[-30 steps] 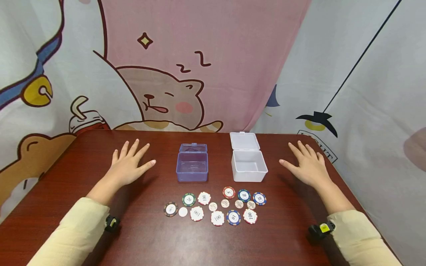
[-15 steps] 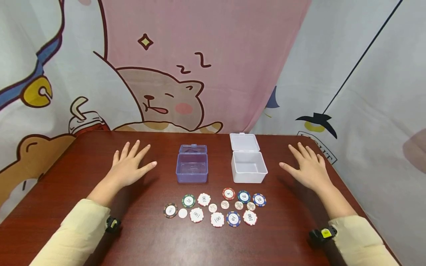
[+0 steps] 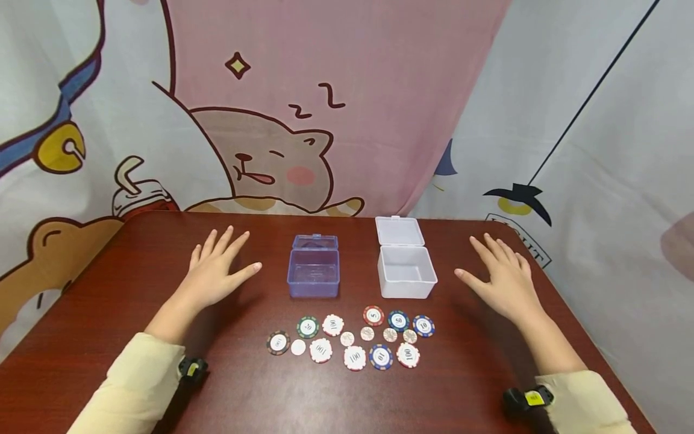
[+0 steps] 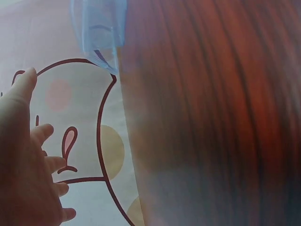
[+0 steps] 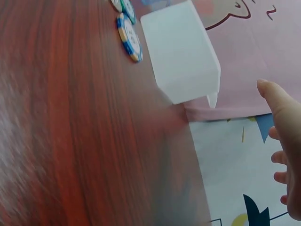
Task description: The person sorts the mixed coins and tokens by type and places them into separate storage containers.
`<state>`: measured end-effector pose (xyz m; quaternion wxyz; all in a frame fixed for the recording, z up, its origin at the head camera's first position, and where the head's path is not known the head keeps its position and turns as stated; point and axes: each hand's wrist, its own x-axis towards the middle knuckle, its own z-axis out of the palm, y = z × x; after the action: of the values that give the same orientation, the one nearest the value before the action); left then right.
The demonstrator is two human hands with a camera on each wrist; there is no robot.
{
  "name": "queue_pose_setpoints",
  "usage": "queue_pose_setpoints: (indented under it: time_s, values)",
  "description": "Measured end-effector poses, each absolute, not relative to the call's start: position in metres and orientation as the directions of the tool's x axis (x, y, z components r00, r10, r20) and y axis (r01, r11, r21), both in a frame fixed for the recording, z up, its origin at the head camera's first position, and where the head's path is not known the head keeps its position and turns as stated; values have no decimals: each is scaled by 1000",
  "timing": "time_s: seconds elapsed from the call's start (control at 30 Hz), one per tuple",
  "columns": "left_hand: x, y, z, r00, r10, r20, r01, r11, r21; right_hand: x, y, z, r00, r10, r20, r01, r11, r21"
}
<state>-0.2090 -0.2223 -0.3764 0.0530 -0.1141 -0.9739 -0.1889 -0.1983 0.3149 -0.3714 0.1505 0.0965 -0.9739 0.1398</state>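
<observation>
Left hand nearer purple box, white box open

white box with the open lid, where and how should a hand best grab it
The white box is probably best pinched at its right-hand rim, with the right hand coming from the right: that hand is nearest, and the lid, folded back, leaves the rim exposed. Coming from the near side would cross the chips.
</observation>
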Motion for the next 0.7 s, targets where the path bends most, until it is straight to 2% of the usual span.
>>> queue_pose_setpoints:
  time_s: [0.4, 0.7]
  values:
    - [-208, -208, -389, -943, 212, 256, 317, 807, 498, -175, 294, -373, -883, -143, 446, -315, 887, -338]
    - [-209, -197, -397, -921, 219, 322, 379, 693, 613, -161, 278, -380, -821, -188, 539, -424, 833, -356]
